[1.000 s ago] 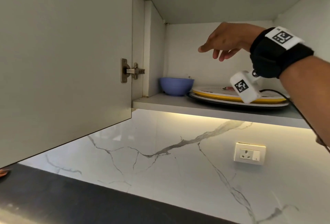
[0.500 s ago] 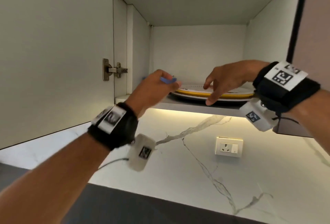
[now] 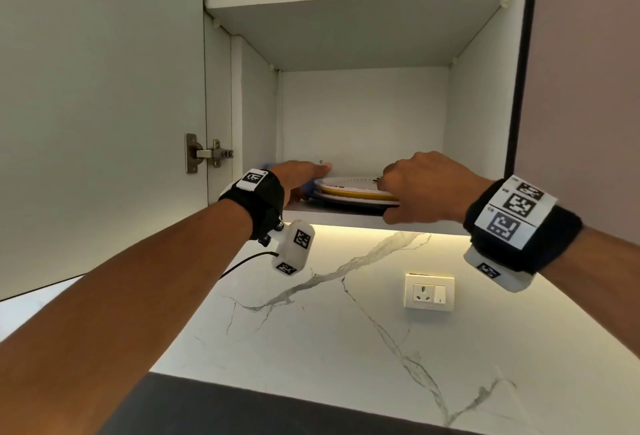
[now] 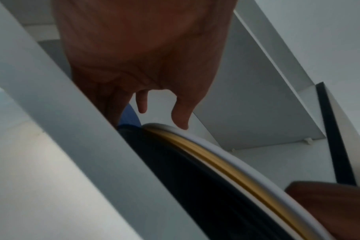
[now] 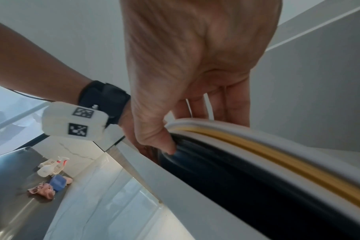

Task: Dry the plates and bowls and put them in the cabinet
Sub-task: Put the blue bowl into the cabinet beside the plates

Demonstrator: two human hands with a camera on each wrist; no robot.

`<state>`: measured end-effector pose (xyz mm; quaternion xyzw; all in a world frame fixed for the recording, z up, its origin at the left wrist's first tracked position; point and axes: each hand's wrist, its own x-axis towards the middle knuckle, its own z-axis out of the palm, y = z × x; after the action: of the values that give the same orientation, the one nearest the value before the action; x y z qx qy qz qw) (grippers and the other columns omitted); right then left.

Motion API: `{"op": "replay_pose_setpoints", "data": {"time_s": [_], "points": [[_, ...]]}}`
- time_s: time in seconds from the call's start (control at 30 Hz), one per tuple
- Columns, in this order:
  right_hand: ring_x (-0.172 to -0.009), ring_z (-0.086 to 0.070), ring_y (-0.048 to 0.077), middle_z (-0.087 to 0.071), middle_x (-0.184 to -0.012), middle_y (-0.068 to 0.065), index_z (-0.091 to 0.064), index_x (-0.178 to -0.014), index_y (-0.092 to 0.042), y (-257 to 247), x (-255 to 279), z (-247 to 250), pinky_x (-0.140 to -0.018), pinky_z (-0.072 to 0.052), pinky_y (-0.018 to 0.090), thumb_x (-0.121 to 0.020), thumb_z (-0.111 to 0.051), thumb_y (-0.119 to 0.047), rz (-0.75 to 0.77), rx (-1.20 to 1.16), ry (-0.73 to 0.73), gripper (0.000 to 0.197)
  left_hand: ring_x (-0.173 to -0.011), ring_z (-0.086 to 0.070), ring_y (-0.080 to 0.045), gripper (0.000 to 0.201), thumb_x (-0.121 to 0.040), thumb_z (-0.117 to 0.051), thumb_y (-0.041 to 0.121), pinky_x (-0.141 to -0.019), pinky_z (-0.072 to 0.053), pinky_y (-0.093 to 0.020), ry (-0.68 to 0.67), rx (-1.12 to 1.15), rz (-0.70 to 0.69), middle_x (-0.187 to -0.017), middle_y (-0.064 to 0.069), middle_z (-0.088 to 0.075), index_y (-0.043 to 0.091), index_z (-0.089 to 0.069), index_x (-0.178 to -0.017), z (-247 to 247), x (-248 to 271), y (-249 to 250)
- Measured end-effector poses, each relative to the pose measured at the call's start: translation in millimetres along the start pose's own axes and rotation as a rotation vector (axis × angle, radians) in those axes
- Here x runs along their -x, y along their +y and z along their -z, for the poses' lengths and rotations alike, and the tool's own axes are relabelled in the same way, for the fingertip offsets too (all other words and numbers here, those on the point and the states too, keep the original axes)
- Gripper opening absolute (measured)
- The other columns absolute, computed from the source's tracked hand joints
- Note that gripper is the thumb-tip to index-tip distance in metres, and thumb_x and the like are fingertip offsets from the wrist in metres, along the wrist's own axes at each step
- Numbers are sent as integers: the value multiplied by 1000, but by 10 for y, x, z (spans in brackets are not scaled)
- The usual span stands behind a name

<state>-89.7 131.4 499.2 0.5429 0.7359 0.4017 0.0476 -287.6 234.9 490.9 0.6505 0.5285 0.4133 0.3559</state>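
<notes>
Nearest me, my right hand [image 3: 420,188] grips the stack of 3 round plates [image 3: 349,190] on the smooth grey cabinet shelf [image 3: 339,215]: thumb under the glossy black bottom plate [image 5: 226,170], fingers [image 5: 234,105] over the white top plate [image 5: 257,138], a yellow rim between. My left hand [image 3: 298,178], fingers loosely extended, rests at the stack's left edge beside a blue bowl [image 4: 129,116], mostly hidden.

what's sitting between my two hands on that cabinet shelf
The plate stack: white on top, yellow under it, dark at the bottom. The head view shows it between the left hand and right hand.
</notes>
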Motion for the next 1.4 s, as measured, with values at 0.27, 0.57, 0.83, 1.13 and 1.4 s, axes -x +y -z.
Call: {"op": "replay_pose_setpoints", "data": {"time_s": [0.27,0.57,0.83,1.13,1.4], "points": [[-70,-51,18,-66,-109,5,-61,-129,-15,-171,136,130,-55,-36,26,-95,-55,-50,-43,-61,94,49,-105,-67,-31,13,-93,-62,-1,-104,-52,-45,-71,271,-2,-119,-21,-64,9,-62,-100,-28,-53,61],[-86,-64,26,-64,-111,6,-63,-124,-15,-190,166,36,-67,-49,32,-99,-54,-42,-193,-199,186,38,-51,-62,-20,57,-84,-58,-16,-46,-50,-26,61,383,-320,-76,-10,-58,26,-46,-120,-62,-219,434],[-94,-62,30,-61,-113,6,-63,-122,-16,-70,-91,-199,-75,-45,36,-96,-57,-55,-263,-310,166,48,-66,-67,-28,57,-83,-59,-15,-50,-54,-29,92,361,-369,-119,-23,-59,29,-47,-118,-113,-489,611],[-91,-59,26,-57,-99,2,-65,-106,-14,94,-344,-258,-74,-43,34,-90,-69,-47,-256,-446,100,37,-72,-64,-30,58,-83,-55,-22,-44,-54,-29,75,372,-420,-111,-18,-54,23,-46,-119,-135,-801,761],[-108,-61,30,-63,-126,4,-61,-133,-27,170,-579,-304,-91,-52,45,-77,-77,-59,-301,-552,131,66,-89,-61,-38,63,-75,-53,-27,-54,-55,-36,121,346,-478,-122,-24,-50,25,-52,-109,-135,-1015,945]]}}
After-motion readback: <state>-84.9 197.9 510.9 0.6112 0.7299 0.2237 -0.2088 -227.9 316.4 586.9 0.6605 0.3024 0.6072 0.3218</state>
